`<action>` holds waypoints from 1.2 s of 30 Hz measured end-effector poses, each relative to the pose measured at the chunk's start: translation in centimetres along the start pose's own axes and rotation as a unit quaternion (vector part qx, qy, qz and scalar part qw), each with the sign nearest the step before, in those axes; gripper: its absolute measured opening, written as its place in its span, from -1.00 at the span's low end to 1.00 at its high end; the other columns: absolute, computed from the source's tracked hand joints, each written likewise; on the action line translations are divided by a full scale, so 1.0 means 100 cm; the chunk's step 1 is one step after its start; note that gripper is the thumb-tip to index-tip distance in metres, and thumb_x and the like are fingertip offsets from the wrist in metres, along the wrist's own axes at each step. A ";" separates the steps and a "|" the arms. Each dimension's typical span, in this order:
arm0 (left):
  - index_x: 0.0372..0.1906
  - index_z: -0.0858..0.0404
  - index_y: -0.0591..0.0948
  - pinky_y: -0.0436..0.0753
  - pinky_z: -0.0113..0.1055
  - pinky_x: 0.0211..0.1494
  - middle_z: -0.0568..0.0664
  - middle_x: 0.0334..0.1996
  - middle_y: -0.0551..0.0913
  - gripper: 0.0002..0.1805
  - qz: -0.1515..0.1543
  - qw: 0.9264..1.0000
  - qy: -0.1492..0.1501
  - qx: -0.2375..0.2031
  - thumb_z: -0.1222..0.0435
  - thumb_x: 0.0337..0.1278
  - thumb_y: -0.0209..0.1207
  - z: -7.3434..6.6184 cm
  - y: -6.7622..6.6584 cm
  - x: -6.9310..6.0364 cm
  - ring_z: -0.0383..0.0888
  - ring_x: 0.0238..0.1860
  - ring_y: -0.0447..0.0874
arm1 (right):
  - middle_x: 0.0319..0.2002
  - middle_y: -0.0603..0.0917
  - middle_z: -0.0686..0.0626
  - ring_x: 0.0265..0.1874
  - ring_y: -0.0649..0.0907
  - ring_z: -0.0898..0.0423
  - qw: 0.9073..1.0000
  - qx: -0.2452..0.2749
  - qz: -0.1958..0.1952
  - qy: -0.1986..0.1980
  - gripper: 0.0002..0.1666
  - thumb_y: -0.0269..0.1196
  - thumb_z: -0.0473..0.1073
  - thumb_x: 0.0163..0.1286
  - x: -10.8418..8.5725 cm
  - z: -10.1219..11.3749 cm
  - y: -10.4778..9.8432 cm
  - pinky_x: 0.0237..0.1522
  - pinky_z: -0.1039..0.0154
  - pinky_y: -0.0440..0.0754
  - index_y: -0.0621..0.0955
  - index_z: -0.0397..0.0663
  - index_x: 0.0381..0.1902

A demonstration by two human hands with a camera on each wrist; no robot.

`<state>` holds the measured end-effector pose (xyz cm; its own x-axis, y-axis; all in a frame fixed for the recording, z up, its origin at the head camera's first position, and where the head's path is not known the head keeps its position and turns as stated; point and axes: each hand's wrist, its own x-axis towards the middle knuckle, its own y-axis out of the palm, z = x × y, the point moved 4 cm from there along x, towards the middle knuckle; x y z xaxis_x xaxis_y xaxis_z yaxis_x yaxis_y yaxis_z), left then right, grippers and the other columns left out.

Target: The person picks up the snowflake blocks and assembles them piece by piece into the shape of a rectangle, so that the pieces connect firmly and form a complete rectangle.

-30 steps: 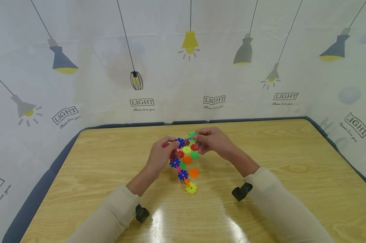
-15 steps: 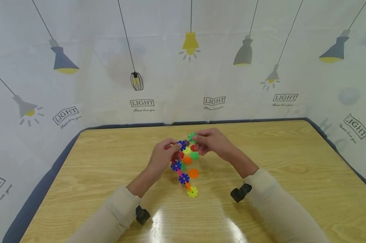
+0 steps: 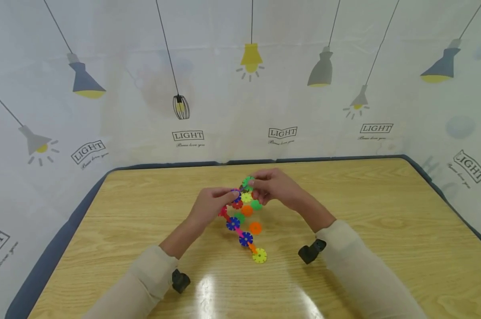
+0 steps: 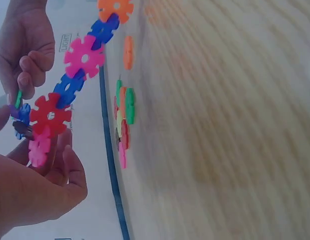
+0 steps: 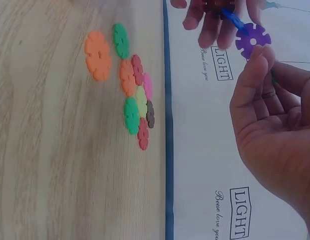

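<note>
Your left hand (image 3: 207, 204) pinches a blue disc (image 5: 235, 21) near the far end of the notched-disc chain (image 3: 246, 239), which slopes nearer, to a yellow disc (image 3: 259, 255). Your right hand (image 3: 278, 188) pinches a green disc (image 3: 248, 183) beside a purple disc (image 5: 243, 44). For a sound joint, align slot with slot, press straight and keep the blue disc steady, lest the chain twist. Below, on the bench (image 3: 384, 199), lie clustered loose discs (image 5: 131, 116), an orange disc (image 3: 255, 228) nearer; the raised chain could brush them.
</note>
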<state>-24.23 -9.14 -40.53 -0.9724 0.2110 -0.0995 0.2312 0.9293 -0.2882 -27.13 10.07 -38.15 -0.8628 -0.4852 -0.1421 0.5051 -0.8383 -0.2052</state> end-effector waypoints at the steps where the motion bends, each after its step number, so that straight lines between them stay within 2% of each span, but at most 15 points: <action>1: 0.03 0.18 0.70 0.61 -0.14 0.07 0.04 -0.13 0.75 -0.58 0.007 1.000 0.002 0.000 0.00 0.24 0.22 -0.001 0.000 0.000 0.07 -0.01 0.63 | -0.50 0.62 -0.06 -0.60 0.57 0.11 1.000 -0.003 0.004 -0.001 -0.70 0.12 -0.10 0.50 0.000 0.000 0.001 -0.43 0.25 0.65 0.62 -0.21 -0.05; 5: 0.11 0.10 0.67 0.56 -0.02 0.19 -0.06 -0.06 0.73 -0.53 0.028 1.000 0.010 -0.001 -0.06 0.18 0.25 -0.005 0.002 0.001 -0.03 0.03 0.64 | -0.49 0.59 -0.07 -0.59 0.56 0.09 1.000 -0.008 0.019 -0.003 -0.75 0.12 -0.11 0.49 0.001 -0.001 0.007 -0.43 0.24 0.64 0.64 -0.12 -0.08; 10: 0.10 0.10 0.68 0.59 -0.19 0.07 -0.02 -0.06 0.73 -0.56 0.025 0.999 0.019 -0.002 -0.02 0.19 0.25 -0.006 0.002 0.002 -0.11 -0.05 0.63 | -0.45 0.61 -0.09 -0.56 0.58 0.07 0.999 -0.007 0.038 0.001 -0.72 0.14 -0.06 0.48 0.002 -0.003 0.011 -0.36 0.14 0.67 0.63 -0.09 -0.01; 15: 0.11 0.18 0.65 0.59 -0.15 0.14 0.05 -0.08 0.72 -0.56 0.013 1.000 0.013 -0.021 0.04 0.20 0.27 -0.002 -0.003 0.002 -0.06 -0.03 0.63 | -0.41 0.63 -0.13 -0.55 0.61 0.06 0.999 -0.001 0.033 0.014 -0.61 0.13 -0.05 0.48 -0.002 -0.011 0.003 -0.33 0.12 0.70 0.56 -0.14 0.13; 18: 0.08 0.19 0.65 0.57 -0.13 0.16 0.06 -0.10 0.72 -0.59 0.008 0.999 0.002 -0.034 0.06 0.22 0.25 0.001 -0.008 0.000 0.01 0.03 0.62 | -0.41 0.63 -0.14 -0.55 0.61 0.06 0.999 -0.007 0.031 0.027 -0.59 0.13 -0.06 0.47 -0.005 -0.020 -0.001 -0.36 0.14 0.70 0.56 -0.17 0.14; 22: 0.04 0.25 0.61 0.59 -0.15 0.13 0.13 -0.10 0.73 -0.64 0.015 0.998 0.004 -0.056 0.12 0.27 0.22 0.004 -0.014 -0.002 0.07 0.06 0.63 | -0.43 0.65 -0.16 -0.57 0.60 0.07 0.998 -0.016 0.043 0.052 -0.60 0.16 -0.11 0.45 -0.008 -0.035 -0.002 -0.35 0.10 0.71 0.56 -0.20 0.15; 29: -0.01 0.35 0.57 0.65 -0.16 0.05 0.08 -0.18 0.74 -0.69 0.024 0.996 0.028 -0.081 0.21 0.29 0.21 0.007 -0.021 -0.007 0.04 -0.12 0.74 | -0.50 0.67 -0.14 -0.66 0.61 0.06 0.993 -0.049 0.069 0.079 -0.65 0.21 -0.19 0.40 -0.011 -0.055 0.003 -0.47 0.12 0.69 0.62 -0.09 0.11; 36: -0.03 0.38 0.56 0.64 -0.11 0.08 0.02 -0.20 0.74 -0.71 0.037 0.994 0.044 -0.090 0.25 0.29 0.21 0.008 -0.025 -0.012 0.11 -0.06 0.70 | -0.57 0.66 -0.11 -0.72 0.58 0.11 0.986 -0.100 0.105 0.084 -0.72 0.22 -0.20 0.39 -0.014 -0.065 0.009 -0.61 0.22 0.63 0.67 -0.02 0.04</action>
<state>-23.59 -11.99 -40.39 -0.9539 0.2987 -0.0283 0.3000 0.9478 -0.1080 -25.37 11.62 -44.48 -0.7324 -0.5804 -0.3560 0.6800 -0.6505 -0.3384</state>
